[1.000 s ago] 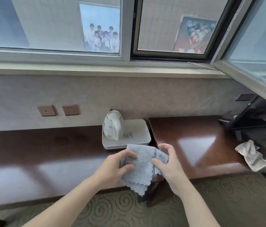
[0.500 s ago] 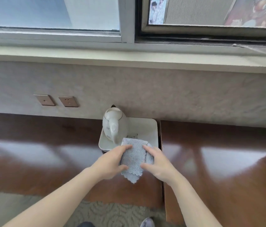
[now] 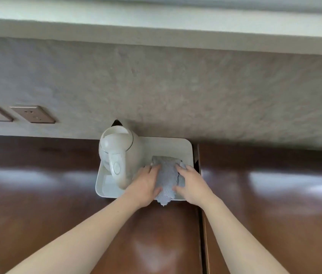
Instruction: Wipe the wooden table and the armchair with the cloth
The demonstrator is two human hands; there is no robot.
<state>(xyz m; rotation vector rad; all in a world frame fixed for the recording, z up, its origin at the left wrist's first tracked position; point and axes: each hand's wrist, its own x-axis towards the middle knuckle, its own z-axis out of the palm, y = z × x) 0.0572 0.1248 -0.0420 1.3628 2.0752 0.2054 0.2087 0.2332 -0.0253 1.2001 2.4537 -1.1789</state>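
Both hands pinch the cloth point(image 3: 167, 179) between them: the left hand point(image 3: 146, 185) clamps its left edge, fingers on top and thumb low on the near side, while the right hand point(image 3: 192, 183) holds the right edge the same way. Neither hand is spread wide; each is closed onto fabric. The cloth sits bunched and folded between the two grips, over the right part of the tray point(image 3: 178, 147), its near corner drooping past the tray's front edge. Whether its far part rests on the tray or hangs just above it I cannot tell.

Just left of the left hand, touching or nearly so, stands the kettle point(image 3: 119, 155), handle toward the person. The table point(image 3: 37, 194) spreads around and below the grip on both sides, with a seam just right of the right hand. No armchair is in view.

The cloth looks light, soft and limp, a thin terry weave that will fold and slump wherever it is unsupported. It should need no strength, only a flat palm over a folded pad so it does not crumple while rubbing. The glossy wood will probably let it glide easily. The kettle, being so close, could be knocked by a careless sweep leftward.
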